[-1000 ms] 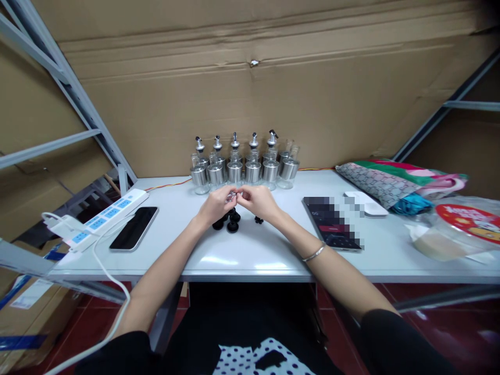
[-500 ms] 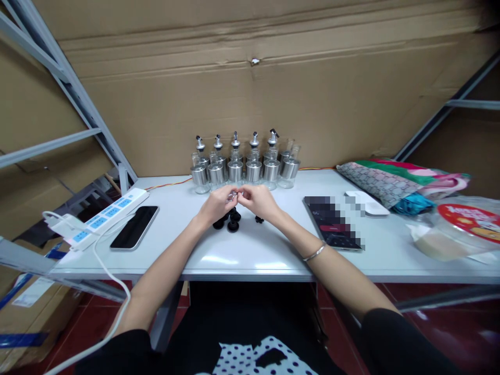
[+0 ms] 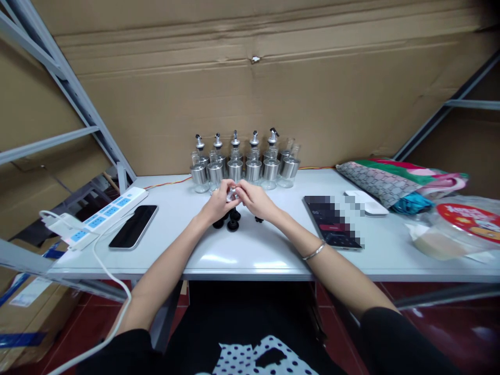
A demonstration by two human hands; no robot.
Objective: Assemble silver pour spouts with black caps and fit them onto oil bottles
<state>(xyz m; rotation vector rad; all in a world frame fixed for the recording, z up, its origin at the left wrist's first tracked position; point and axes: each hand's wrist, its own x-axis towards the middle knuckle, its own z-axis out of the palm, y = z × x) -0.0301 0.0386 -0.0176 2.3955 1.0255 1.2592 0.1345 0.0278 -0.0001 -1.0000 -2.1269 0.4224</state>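
My left hand [image 3: 217,203] and my right hand [image 3: 254,198] meet above the white table [image 3: 250,250], both pinching one small silver metal spout piece [image 3: 232,195] between the fingertips. Just below the hands several small black stoppers [image 3: 231,221] lie on the table. Behind the hands stands a row of glass-and-steel oil bottles [image 3: 242,165], most with silver pourer tops; the two at the right end [image 3: 288,165] have none.
A white power strip [image 3: 102,216] and a black phone [image 3: 133,233] lie at the left. At the right are a blurred dark device [image 3: 331,227], a white pad [image 3: 366,202], folded colourful cloth [image 3: 398,179] and a clear lidded container [image 3: 457,229]. Cardboard forms the back wall.
My hands have drawn closer together and shifted slightly left, fingers overlapping around the silver piece. Everything else on the table has stayed put.
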